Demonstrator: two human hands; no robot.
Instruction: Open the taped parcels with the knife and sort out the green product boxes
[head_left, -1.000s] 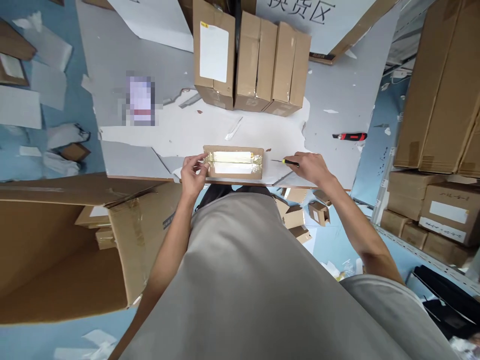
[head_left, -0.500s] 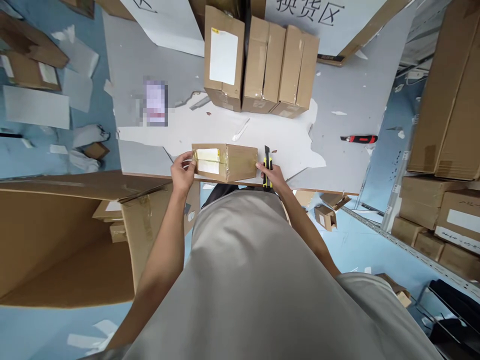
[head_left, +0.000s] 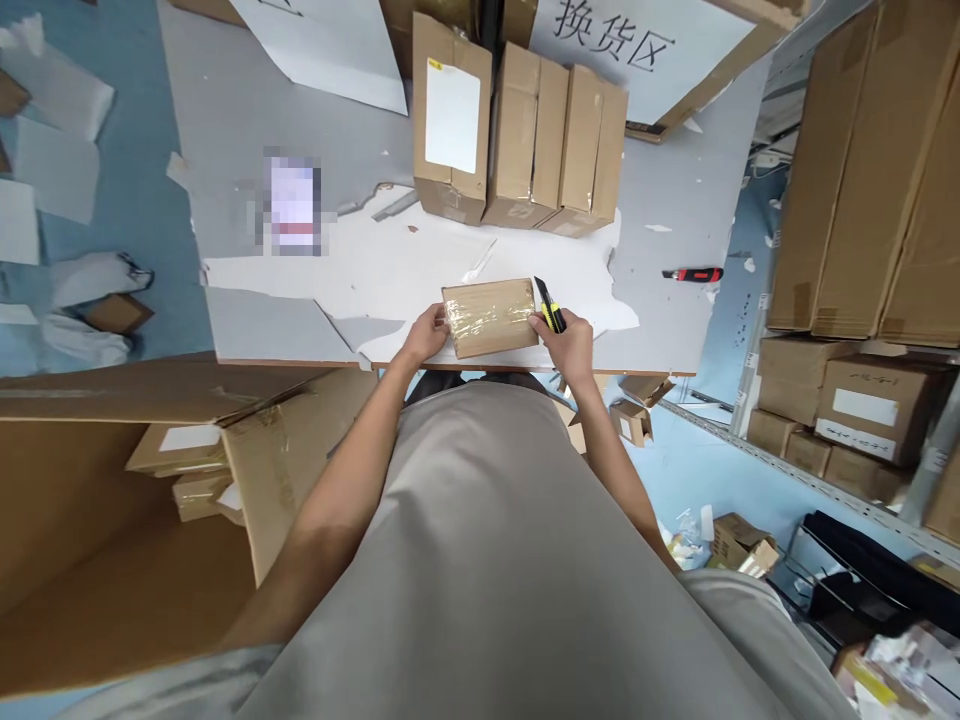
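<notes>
Turned since the earlier frame, the taped box (head_left: 492, 318) sits between both hands' fingers.
Left hand (head_left: 430, 332) grips one end; right hand (head_left: 568, 343) clasps the cutter (head_left: 552, 310), thumb at the other. Seemingly repositioning; next move calls for a steady hold.

Carton (head_left: 493, 318): small, brown, oblong; upper face banded with glossy tape | held at its ends between left hand (head_left: 429, 332) and right hand (head_left: 571, 345), by near edge of table (head_left: 660, 340), slightly askew | Utility knife (head_left: 553, 315): black and yellow; gripped in right hand, just beside carton's right end, dark narrow tip directed away from near edge and slightly left.
</notes>
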